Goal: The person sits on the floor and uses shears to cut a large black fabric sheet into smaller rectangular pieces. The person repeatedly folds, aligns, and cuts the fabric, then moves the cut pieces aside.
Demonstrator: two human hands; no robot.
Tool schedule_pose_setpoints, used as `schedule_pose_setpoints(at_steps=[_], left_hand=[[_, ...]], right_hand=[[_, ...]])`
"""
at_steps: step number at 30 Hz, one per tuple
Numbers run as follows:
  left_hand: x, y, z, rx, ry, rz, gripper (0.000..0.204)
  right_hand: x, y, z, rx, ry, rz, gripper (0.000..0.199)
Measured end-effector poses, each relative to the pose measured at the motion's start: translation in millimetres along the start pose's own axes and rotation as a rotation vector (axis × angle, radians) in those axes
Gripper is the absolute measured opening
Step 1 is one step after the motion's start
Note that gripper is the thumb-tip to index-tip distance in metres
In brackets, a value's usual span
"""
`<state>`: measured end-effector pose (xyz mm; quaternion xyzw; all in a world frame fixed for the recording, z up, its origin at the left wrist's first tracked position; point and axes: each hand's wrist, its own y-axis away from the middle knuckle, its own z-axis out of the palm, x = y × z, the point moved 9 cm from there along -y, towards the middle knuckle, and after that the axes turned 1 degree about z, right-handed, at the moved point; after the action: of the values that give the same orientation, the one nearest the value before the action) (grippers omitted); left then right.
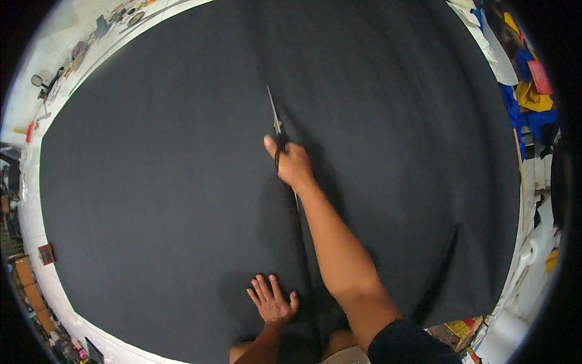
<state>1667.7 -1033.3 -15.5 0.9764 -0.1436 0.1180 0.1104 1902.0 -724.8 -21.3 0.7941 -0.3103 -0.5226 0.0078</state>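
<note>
A wide sheet of black fabric (151, 170) covers most of the table in front of me. My right hand (294, 165), its arm stretched forward, grips a pair of scissors (274, 110) by the dark handles. The metal blades point away from me over the middle of the cloth. A slit runs from below that hand back toward my body, with a pale sliver showing in its upper part. Left of the slit, near my body, my left hand (274, 306) lies flat on the fabric with its fingers spread.
A white table edge (54, 276) curves around the cloth's left side. A small reddish-brown box (46, 255) sits there. Tools and small items line the far left. Blue, yellow and pink materials (536, 91) are piled at the far right, with white rolls (512, 333) lower down. A fold (442, 267) rises at right.
</note>
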Motion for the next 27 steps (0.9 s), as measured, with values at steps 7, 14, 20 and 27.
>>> schedule_pose_setpoints(at_steps=[7, 14, 20, 27], left_hand=[[0, -3, -5, -0.026, 0.009, -0.032, 0.077], [-7, -217, -124, 0.466, 0.22, -0.011, 0.042], [-34, -443, -126, 0.355, -0.046, -0.144, 0.069], [-19, -447, -117, 0.274, -0.054, -0.151, 0.072]], right_hand=[[-2, -47, 16, -0.057, -0.052, 0.058, 0.063], [4, -55, 8, -0.029, 0.002, 0.043, 0.063], [-13, -40, 15, -0.117, -0.028, 0.149, 0.062], [0, -37, 7, -0.021, -0.048, 0.141, 0.051]])
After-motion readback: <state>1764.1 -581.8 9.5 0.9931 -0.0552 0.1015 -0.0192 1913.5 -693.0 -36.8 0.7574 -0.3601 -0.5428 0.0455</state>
